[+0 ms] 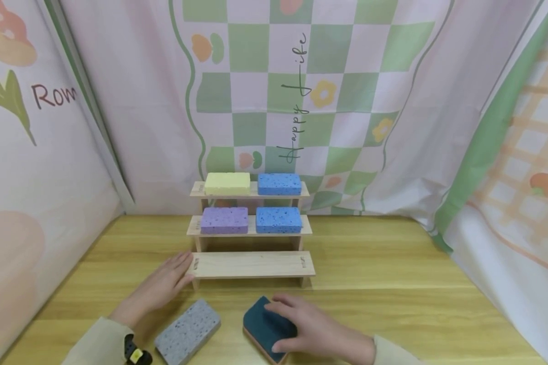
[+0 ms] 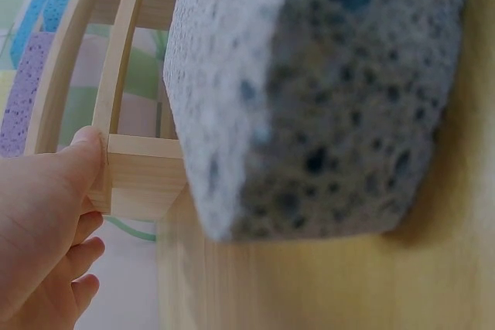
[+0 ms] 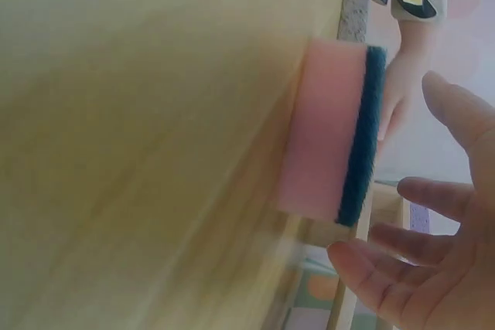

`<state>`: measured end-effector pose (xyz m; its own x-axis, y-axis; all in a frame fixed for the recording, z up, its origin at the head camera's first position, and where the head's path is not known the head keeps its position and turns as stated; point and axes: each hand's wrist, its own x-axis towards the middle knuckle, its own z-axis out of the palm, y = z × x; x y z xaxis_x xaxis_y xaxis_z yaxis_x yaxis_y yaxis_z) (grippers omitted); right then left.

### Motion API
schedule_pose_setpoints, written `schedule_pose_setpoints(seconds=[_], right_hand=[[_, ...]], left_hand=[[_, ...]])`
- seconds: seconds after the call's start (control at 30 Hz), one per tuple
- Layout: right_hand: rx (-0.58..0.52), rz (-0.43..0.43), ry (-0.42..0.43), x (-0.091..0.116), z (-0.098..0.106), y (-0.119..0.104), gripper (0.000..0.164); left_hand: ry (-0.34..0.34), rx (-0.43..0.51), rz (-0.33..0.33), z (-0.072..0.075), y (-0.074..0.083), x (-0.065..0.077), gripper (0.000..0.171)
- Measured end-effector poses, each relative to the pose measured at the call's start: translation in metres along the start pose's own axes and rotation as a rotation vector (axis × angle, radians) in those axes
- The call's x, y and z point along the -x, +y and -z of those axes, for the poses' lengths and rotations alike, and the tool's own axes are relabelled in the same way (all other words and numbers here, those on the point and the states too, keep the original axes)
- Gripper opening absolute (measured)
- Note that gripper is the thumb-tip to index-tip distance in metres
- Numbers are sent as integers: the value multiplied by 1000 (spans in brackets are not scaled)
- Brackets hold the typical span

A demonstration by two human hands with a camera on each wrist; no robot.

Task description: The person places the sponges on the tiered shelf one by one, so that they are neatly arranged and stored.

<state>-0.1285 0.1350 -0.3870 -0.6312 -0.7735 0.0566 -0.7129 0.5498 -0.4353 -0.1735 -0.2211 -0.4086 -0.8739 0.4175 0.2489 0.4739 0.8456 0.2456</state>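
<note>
My left hand (image 1: pixel 162 284) touches the left end of the lowest tier of a wooden three-tier stand (image 1: pixel 251 264), fingers extended along it. In the left wrist view its thumb (image 2: pixel 87 152) lies at the board's corner. A grey speckled sponge (image 1: pixel 188 332) rests on the table below that hand and looms large in the left wrist view. Over a pink sponge with a dark green scouring side (image 1: pixel 267 329), green side up, hovers my right hand (image 1: pixel 317 327). Its fingers are spread and apart from the sponge in the right wrist view.
On the top tier sit a yellow sponge (image 1: pixel 227 183) and a blue sponge (image 1: pixel 279 184). The middle tier bears a purple sponge (image 1: pixel 224 220) and another blue sponge (image 1: pixel 278 220). Printed curtains (image 1: pixel 150 126) surround the wooden table (image 1: pixel 392 274) at the back and sides.
</note>
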Motion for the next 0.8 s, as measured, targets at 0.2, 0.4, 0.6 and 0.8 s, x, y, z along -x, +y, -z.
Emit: schedule_pose_setpoints(seconds=[0.2, 0.4, 0.6, 0.8], right_hand=[[22, 0, -17, 2, -7, -2, 71], [17, 9, -12, 3, -12, -1, 73], [32, 28, -39, 3, -13, -2, 73], [38, 24, -68, 3, -11, -3, 73]], left_hand=[[0, 0, -4, -1, 0, 0, 53], [-2, -1, -4, 0, 0, -1, 53], [-2, 0, -1, 0, 0, 0, 53], [-2, 2, 1, 0, 0, 0, 53]])
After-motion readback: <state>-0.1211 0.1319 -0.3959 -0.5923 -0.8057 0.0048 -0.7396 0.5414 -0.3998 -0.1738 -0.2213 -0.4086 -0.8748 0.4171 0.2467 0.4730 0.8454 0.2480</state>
